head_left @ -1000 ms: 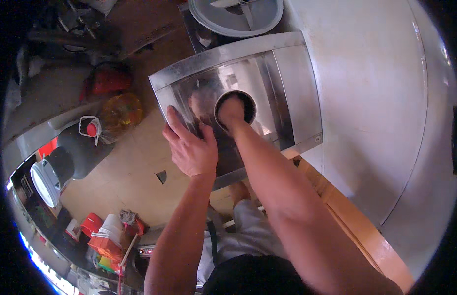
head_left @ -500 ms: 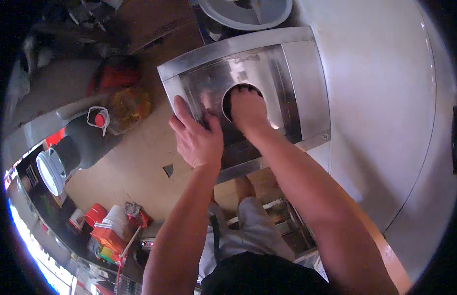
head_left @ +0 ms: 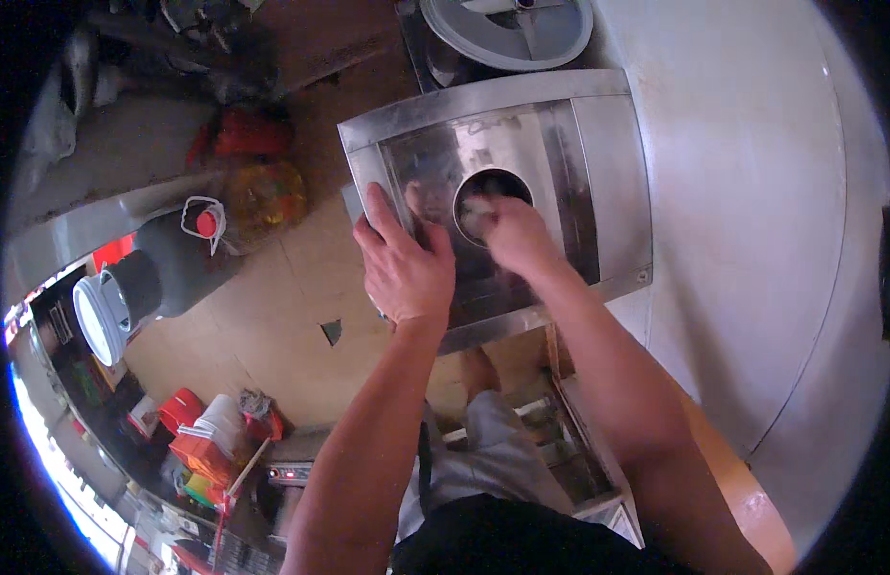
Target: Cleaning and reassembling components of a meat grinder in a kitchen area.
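Observation:
A stainless steel box (head_left: 612, 172) with a round hole (head_left: 510, 179) in its shiny top lies in front of me. My left hand (head_left: 406, 273) rests on the box's left edge, its fingers stretched and apart along the rim. Over the hole is my right hand (head_left: 517, 235), its fingers curled and reaching partly into the opening. A small pale greyish patch shows at those fingertips; motion blur hides what it is. The inside of the hole is dark.
A round grey-rimmed lid (head_left: 507, 62) sits beyond the box. A white surface (head_left: 742, 192) runs along the right. To the left stand a red-capped jug (head_left: 207, 225) and a dark container with a white lid (head_left: 98, 321). Red and white tubs (head_left: 219, 426) lie lower left.
My right hand has drawn partly back out of the hole, and a pale patch now shows at its fingers. The left hand keeps its place on the box's edge. The whole view has shifted slightly.

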### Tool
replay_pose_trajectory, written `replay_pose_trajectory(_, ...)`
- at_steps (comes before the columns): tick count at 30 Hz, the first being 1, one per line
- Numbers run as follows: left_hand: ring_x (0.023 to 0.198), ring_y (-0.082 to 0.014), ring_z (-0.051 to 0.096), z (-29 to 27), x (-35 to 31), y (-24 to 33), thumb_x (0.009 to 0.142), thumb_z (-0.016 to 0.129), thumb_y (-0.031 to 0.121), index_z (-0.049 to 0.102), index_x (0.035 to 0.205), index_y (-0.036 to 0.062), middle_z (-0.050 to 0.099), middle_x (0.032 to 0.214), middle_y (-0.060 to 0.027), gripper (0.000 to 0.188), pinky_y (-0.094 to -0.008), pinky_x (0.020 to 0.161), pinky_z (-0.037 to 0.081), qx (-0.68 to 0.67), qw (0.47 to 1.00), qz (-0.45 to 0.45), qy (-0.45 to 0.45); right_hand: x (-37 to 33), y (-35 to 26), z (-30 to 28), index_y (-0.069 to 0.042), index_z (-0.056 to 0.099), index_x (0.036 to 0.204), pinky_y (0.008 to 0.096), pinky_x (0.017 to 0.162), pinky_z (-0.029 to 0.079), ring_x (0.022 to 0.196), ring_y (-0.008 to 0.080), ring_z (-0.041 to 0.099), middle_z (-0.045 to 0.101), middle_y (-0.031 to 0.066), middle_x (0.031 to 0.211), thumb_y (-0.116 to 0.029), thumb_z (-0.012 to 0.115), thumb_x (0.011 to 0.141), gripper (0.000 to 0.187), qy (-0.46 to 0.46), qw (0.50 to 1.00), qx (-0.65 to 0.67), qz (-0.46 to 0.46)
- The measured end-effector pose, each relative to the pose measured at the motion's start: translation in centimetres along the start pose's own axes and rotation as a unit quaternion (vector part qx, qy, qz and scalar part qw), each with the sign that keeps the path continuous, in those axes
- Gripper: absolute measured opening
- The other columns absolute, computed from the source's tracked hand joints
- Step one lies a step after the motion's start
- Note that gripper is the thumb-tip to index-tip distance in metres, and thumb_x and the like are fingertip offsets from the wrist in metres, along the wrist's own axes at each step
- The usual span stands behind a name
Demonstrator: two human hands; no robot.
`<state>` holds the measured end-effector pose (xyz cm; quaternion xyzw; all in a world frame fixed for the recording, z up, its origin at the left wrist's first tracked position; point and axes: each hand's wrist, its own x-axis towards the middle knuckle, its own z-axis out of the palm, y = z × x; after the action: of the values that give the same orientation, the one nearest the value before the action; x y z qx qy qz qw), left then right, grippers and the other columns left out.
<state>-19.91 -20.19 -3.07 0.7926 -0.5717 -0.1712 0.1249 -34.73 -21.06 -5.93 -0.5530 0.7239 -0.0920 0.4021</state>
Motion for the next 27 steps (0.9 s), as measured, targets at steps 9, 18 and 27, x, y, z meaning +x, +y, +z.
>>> replay_pose_trajectory(9,0.106,-0.0473,0.060,0.3,-0.2,1.2,0.083,0.071,0.029,0.027,0.156,0.0113,0.050,0.130,-0.0254,0.087,-0.0560,0.083,0.053,-0.001,1.000,-0.012,-0.016,6.3,1.7,3.6,0.003,0.071,0.111,0.0468,0.093,0.053,0.107,0.0432,0.066,0.068,0.0287,0.114,-0.017,0.055,0.091,0.033,-0.103,0.989,-0.095,0.057)
replay_pose_trajectory(18,0.103,-0.0444,0.063,0.4,-0.2,0.3,0.084,0.067,0.027,0.029,0.155,0.0126,0.051,0.126,-0.0245,0.082,-0.0533,0.080,0.054,0.004,1.000,0.008,0.012,0.0,-1.0,0.9,-0.006,0.057,0.116,0.0512,0.082,0.055,0.096,0.0384,0.071,0.073,0.0216,0.105,-0.015,0.064,0.087,0.031,0.024,0.981,-0.139,0.136)
replay_pose_trajectory(27,0.105,-0.0450,0.063,-0.2,-0.1,0.3,0.085,0.067,0.023,0.028,0.155,0.0119,0.049,0.130,-0.0249,0.081,-0.0531,0.078,0.056,-0.011,0.999,-0.009,-0.030,-3.4,-0.3,-1.2,-0.005,0.052,0.117,0.0523,0.083,0.053,0.099,0.0443,0.065,0.065,0.0248,0.106,-0.007,0.074,0.082,0.042,0.305,0.952,-0.018,0.019)
